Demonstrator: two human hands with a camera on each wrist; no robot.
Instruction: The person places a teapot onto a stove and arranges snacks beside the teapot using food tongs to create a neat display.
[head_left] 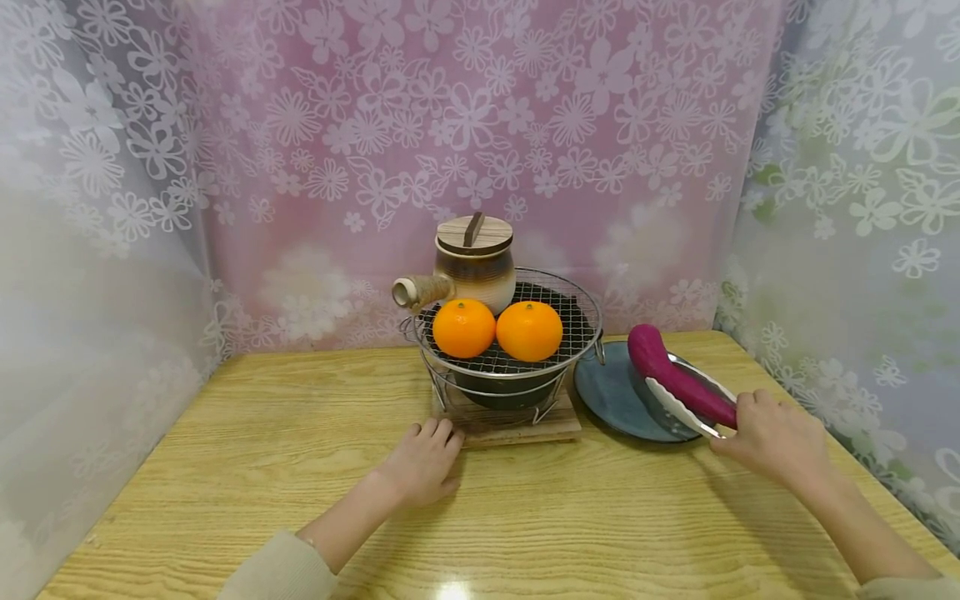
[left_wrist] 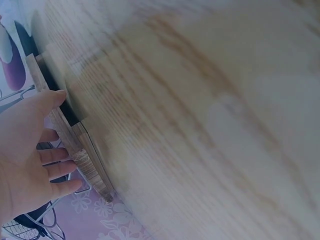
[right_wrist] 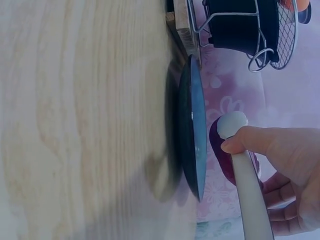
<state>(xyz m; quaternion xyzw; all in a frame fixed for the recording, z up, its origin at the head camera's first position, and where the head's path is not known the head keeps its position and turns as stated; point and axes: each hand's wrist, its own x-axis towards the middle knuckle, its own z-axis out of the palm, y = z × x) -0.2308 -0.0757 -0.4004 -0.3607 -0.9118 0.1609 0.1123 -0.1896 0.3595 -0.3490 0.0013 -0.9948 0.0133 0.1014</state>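
My right hand (head_left: 776, 433) grips a pair of tongs (head_left: 672, 405) with pale scalloped tips. Between the tongs' arms lies a long purple sweet potato (head_left: 678, 382), held tilted above a blue plate (head_left: 609, 387). In the right wrist view a gap shows between the sweet potato (right_wrist: 225, 162) and the plate (right_wrist: 198, 127). At the front left corner of a wooden board (head_left: 517, 432) rests my left hand (head_left: 422, 462), its fingers touching the board edge. The left wrist view shows those fingers (left_wrist: 59, 169) loosely extended by the board.
On the board stands a black brazier (head_left: 502, 392) in a wire frame, topped by a mesh grill (head_left: 577, 333). The grill bears two oranges (head_left: 463, 328) and a brown-and-cream teapot (head_left: 480, 279) with a wooden lid and side handle. Floral curtains (head_left: 465, 125) enclose the table (head_left: 300, 417).
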